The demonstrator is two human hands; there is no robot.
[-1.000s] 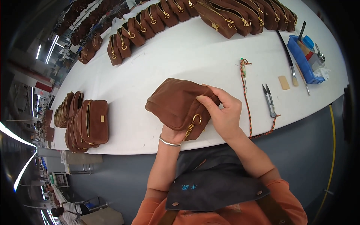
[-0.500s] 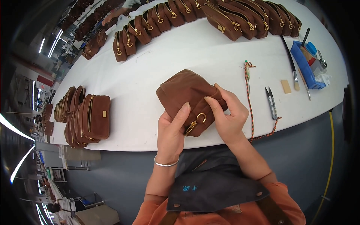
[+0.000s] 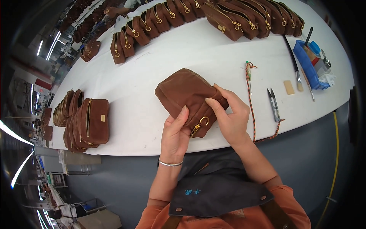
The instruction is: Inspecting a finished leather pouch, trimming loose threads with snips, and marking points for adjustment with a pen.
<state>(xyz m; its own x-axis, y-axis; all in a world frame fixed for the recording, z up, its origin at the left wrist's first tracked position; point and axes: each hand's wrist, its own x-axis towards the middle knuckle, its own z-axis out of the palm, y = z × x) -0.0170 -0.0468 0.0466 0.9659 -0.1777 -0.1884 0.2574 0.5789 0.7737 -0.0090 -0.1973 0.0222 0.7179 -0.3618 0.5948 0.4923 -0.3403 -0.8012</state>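
Note:
A brown zip pouch point(image 3: 187, 89) is held up over the near edge of the white table, tilted, with its broad smooth side toward me. At its lower end show a gold ring and a gold zip pull. My left hand point(image 3: 175, 128) grips the lower left edge, thumb on top and the other fingers hidden beneath. My right hand point(image 3: 232, 114) pinches the right edge between thumb and fingers, above the ring. Thread snips point(image 3: 273, 105) with an orange and black cord lie to the right of my right hand.
Several similar pouches point(image 3: 95, 120) are stacked at the left, and a long row of pouches point(image 3: 158, 19) stands along the back. On the right lie a green-handled awl-like tool point(image 3: 248, 70), a tan block point(image 3: 288, 87), a brush point(image 3: 298, 80) and a blue bin point(image 3: 309, 66). Someone's arm point(image 3: 118, 10) reaches in at the far left.
The pouch stays in both hands, with my left thumb shifted slightly and the pouch turned a little. The table and its things appear slightly shifted left in view.

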